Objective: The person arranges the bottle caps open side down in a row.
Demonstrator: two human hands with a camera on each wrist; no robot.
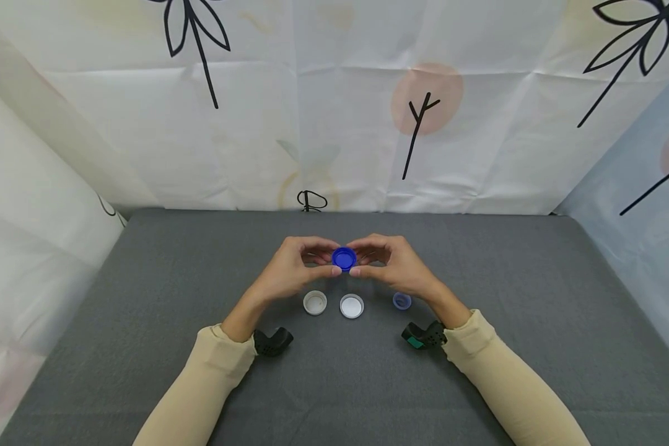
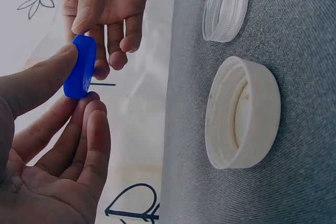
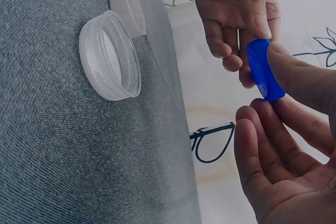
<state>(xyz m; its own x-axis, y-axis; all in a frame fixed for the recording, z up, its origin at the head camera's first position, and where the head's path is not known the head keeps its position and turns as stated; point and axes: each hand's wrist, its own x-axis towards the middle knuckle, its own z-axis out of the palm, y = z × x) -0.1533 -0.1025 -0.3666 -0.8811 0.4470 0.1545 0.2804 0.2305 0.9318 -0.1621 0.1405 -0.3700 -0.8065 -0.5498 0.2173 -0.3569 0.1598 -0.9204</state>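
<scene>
A blue bottle cap [image 1: 344, 258] is held up above the table between both hands, its hollow side facing the head camera. My left hand [image 1: 290, 267] pinches its left edge between thumb and fingers. On the opposite edge, my right hand [image 1: 397, 263] pinches it the same way. The left wrist view shows the blue cap [image 2: 80, 67] edge-on, with the left thumb [image 2: 44, 80] against it. Below the hands lie an off-white cap [image 1: 314, 303], a white ribbed cap [image 1: 352, 306] with see-through walls, and a translucent blue cap [image 1: 402, 301] near the right wrist.
Grey cloth covers the table [image 1: 334, 384]. White printed curtains [image 1: 340, 124] hang behind it and at both sides. A black wrist camera [image 1: 273, 342] sits at the left cuff, and another black wrist camera [image 1: 425, 335] at the right.
</scene>
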